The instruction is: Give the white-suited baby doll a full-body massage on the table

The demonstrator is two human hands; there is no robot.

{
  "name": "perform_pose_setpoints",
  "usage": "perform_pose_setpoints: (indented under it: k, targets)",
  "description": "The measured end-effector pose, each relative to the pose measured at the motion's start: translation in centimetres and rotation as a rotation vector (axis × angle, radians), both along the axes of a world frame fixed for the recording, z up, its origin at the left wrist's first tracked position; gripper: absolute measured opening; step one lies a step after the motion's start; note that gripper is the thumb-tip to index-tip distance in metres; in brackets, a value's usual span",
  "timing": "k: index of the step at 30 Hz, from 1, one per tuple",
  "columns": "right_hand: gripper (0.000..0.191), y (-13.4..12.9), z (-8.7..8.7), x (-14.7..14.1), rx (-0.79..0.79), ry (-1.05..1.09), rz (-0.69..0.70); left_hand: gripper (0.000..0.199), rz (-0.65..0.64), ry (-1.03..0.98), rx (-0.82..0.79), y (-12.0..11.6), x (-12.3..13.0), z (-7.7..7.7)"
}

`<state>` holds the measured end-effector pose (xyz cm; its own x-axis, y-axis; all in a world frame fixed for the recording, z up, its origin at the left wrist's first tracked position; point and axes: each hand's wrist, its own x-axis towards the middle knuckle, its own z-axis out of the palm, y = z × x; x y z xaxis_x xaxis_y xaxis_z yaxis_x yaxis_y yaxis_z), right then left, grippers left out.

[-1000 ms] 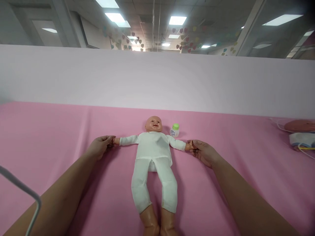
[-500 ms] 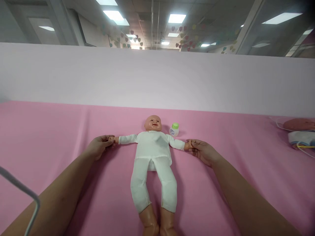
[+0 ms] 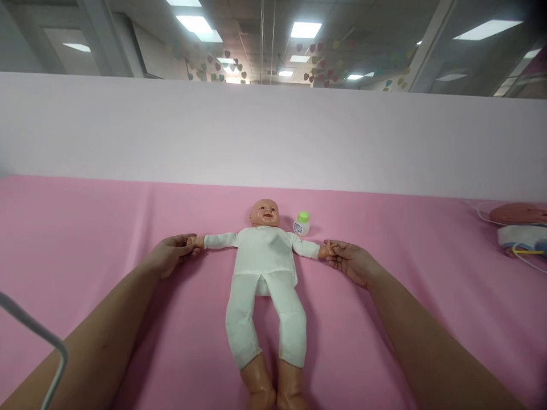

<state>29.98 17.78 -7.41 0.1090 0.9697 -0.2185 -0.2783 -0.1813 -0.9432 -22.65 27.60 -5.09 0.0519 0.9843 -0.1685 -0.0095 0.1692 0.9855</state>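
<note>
A baby doll in a white top and white trousers lies on its back, head toward the wall and bare feet toward me. Both its arms are stretched out sideways. My left hand pinches the doll's hand on the left between thumb and fingers. On the other side, my right hand grips the doll's other hand in the same manner. Close to the doll's head and shoulder stands a small clear bottle with a green cap, touched by neither hand.
A pink sheet covers the surface, with a white wall behind it and windows above. At the far right lie a skin-coloured object and a white-and-blue cloth item with cords. A grey cable crosses the lower left.
Almost nothing differs. The whole view has shifted very slightly, and both hands still hold the doll's outstretched hands.
</note>
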Motion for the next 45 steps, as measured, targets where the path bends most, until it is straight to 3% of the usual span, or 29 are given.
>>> perform_pose_setpoints:
  k: [8,18,24,27,32,40,45]
  targets:
    - [0.036,-0.1,-0.4,0.5,0.031,-0.032,0.075,0.045,0.017,0.064,0.031,-0.1,0.6,0.0]
    - [0.045,0.4,-0.5,-0.9,0.063,-0.206,-0.077,0.038,0.110,0.158,0.040,-0.4,1.6,0.4]
    - [0.040,0.2,0.0,-0.9,0.047,-0.166,-0.046,0.024,0.139,0.036,-0.017,-0.1,1.2,0.3]
    - [0.043,0.0,0.2,-0.6,0.049,-0.096,0.017,0.032,0.117,-0.037,-0.034,0.1,0.9,0.2]
    - [0.049,0.0,0.0,-0.2,0.051,-0.102,0.054,0.043,0.078,0.006,0.009,0.2,0.5,-0.1]
    - [0.045,-0.1,0.3,-0.8,0.058,-0.221,0.049,0.050,0.130,0.052,0.027,0.6,0.5,-0.6]
    - [0.049,-0.1,0.3,-1.0,0.051,-0.233,0.033,0.045,0.202,0.090,0.046,0.6,0.7,-0.7]
